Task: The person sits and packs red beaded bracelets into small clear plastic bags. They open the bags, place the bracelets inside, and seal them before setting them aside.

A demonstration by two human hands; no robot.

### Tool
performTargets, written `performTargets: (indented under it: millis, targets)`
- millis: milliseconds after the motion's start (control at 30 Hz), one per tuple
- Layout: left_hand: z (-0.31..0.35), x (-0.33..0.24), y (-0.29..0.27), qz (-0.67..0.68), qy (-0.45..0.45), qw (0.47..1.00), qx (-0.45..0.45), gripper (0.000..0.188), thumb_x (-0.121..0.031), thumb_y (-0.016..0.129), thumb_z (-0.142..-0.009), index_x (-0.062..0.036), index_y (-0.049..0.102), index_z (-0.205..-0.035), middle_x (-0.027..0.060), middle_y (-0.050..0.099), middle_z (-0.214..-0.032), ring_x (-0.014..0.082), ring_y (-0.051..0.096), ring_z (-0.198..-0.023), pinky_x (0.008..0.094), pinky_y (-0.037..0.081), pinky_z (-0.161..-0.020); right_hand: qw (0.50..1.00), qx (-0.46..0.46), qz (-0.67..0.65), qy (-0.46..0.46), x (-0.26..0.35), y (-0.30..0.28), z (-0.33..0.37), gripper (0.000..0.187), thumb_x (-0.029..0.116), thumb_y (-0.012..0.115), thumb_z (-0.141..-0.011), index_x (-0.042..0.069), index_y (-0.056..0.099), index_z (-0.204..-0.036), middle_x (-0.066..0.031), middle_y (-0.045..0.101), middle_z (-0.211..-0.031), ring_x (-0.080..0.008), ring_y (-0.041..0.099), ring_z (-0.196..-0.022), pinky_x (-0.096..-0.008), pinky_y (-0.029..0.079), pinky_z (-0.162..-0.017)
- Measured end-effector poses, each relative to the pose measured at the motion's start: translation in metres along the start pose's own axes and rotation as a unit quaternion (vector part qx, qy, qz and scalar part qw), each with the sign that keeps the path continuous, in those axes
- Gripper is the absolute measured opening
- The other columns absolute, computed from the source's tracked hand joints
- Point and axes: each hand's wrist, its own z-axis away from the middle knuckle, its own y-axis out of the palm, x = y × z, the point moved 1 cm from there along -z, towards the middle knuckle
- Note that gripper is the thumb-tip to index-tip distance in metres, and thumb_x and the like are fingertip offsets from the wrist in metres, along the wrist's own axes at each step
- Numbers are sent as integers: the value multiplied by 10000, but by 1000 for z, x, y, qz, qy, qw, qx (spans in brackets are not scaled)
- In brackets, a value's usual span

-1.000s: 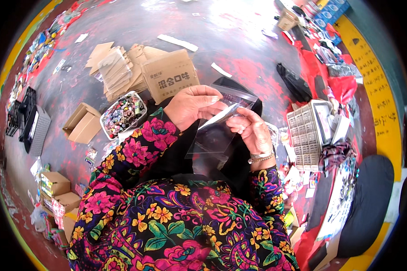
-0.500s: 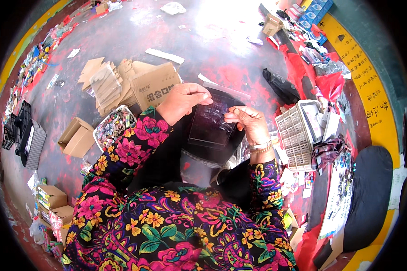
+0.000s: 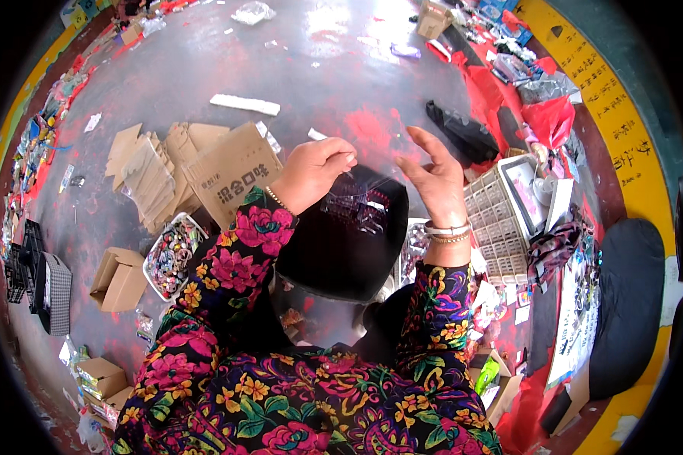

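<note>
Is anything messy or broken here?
Yes. Flattened cardboard boxes lie in a loose heap on the floor, with scraps scattered about. The left hand pinches a clear plastic bag.

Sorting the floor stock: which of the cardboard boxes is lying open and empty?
The small brown box at the left, beside the tray of colourful small items; the printed box is closed.

The clear bag's [image 3: 360, 201] contents (small, dark) are indistinct.
</note>
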Motion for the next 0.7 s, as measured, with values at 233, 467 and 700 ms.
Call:
performTargets:
  millis: [233, 467, 700]
  targets:
    - [5, -9, 11, -157, 84, 984, 28, 126, -138, 572, -815, -22, 577, -862, 150, 617, -755, 313, 603, -723, 365, 466, -640, 982, 156, -27, 100, -24, 17, 11, 140, 84, 642, -770, 12, 650, -891, -40, 645, -775, -80, 584, -687, -224, 459, -619]
    - [2, -1, 16, -7, -57, 995, 83, 108, -83, 651, -787, -6, 600, -843, 24, 599, -787, 82, 546, -753, 235, 450, -695, 956, 204, -167, 124, -20, 9, 25, 180, 158, 553, -885, 3, 645, -885, -27, 641, -799, -92, 588, -739, -217, 472, -682]
    - [11, -2, 25, 68, -117, 985, 109, 105, -90, 651, -801, -10, 599, -846, 5, 597, -793, 62, 540, -740, 208, 447, -669, 966, 205, -126, 92, -15, -3, 39, 171, 139, 568, -874, -14, 644, -885, -13, 624, -770, -67, 547, -716, -202, 450, -662]
